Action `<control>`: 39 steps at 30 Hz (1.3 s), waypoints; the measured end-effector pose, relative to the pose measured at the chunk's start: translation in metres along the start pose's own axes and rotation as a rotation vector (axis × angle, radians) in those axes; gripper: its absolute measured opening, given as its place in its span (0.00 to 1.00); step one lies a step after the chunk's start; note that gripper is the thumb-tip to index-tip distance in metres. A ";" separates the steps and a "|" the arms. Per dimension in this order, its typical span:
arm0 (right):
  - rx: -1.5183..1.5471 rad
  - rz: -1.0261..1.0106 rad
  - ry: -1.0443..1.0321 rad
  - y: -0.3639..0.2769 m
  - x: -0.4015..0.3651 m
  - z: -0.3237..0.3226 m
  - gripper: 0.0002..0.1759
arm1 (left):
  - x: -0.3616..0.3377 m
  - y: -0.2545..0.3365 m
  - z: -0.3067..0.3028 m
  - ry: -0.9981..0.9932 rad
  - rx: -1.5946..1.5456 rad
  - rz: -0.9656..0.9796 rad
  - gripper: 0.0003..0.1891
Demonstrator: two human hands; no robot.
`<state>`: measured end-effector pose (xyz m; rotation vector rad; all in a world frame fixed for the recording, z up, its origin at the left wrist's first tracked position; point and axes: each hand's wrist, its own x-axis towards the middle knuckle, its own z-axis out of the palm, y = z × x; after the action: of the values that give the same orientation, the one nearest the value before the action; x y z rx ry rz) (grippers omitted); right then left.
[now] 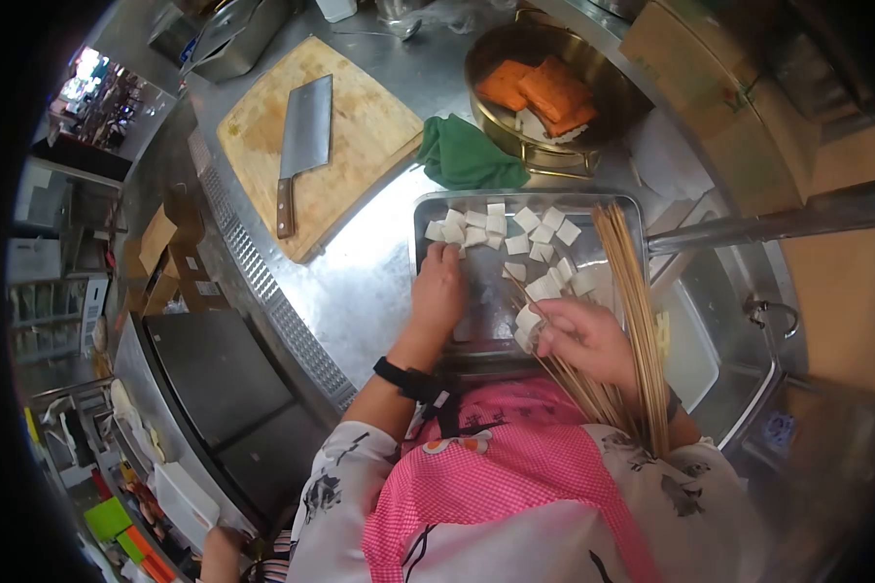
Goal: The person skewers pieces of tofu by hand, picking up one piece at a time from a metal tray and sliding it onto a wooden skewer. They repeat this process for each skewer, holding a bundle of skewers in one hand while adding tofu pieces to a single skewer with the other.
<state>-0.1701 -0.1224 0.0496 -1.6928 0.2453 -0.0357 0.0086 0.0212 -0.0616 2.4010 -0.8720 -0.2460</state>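
My left hand [440,291] reaches into the metal tray [486,321], its fingertips closed around a white food cube [454,250] that they mostly cover. My right hand [593,340], over the near right of the tray, is closed on thin wooden skewers [578,384]. White cubes [528,319] sit on the skewer tips by its thumb and fingers. Several loose white cubes [496,225] are scattered in the far half of the tray. A bundle of bare skewers [624,282] lies over the tray's right side, running back past my right wrist.
A cleaver [308,126] lies on a wooden cutting board [248,131]. Behind the tray are a green cloth [469,154] and a brass-coloured pot [486,105] holding orange blocks [552,89]. A metal pipe [778,216] extends at right. Another person's hand [224,546] shows at lower left.
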 end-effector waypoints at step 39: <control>0.005 -0.041 0.019 -0.008 0.001 -0.004 0.14 | 0.006 0.077 -0.055 -0.240 -1.746 -0.714 0.15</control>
<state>-0.1689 -0.1250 0.0578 -1.6926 0.2246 -0.0825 -0.0080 -0.0059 0.0278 0.8650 0.2696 -1.0306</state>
